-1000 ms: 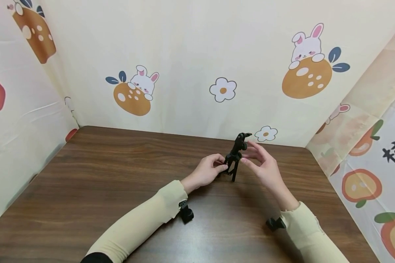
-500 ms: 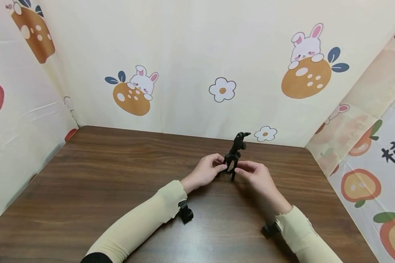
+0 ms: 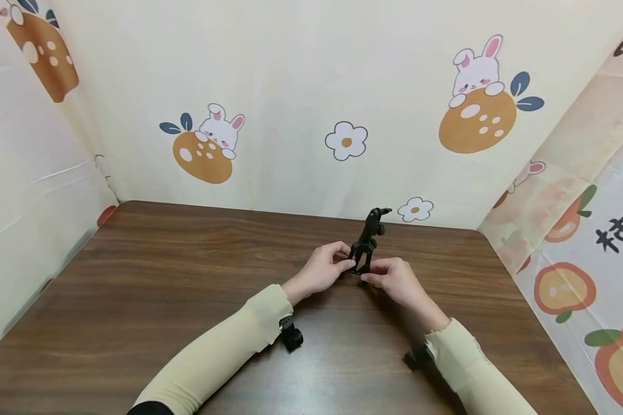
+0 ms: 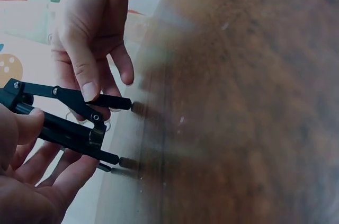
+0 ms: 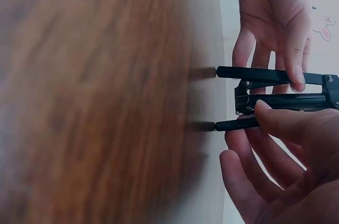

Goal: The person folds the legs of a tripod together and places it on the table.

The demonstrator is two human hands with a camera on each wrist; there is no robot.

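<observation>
A small black tripod (image 3: 367, 235) stands upright near the table's back edge, its bent head tipped to the right. My left hand (image 3: 319, 270) pinches a leg on its left side between thumb and fingers. On the opposite side, my right hand (image 3: 398, 283) holds another leg low down. In the left wrist view, the right thumb presses on one tripod leg (image 4: 114, 101), near its foot. The right wrist view shows the right thumb over the lower leg (image 5: 238, 124) and the left thumb on the upper leg (image 5: 254, 74). Hinged braces join the legs to the centre column.
The brown wooden table (image 3: 187, 259) extends to both sides and toward me. A cream curtain (image 3: 291, 86) printed with rabbits and flowers hangs right behind the tripod. More printed cloth (image 3: 576, 242) closes off the right side.
My right hand has come down from beside the tripod's upper part and taken hold of a leg. My left hand has kept its grip. The head view has shifted slightly.
</observation>
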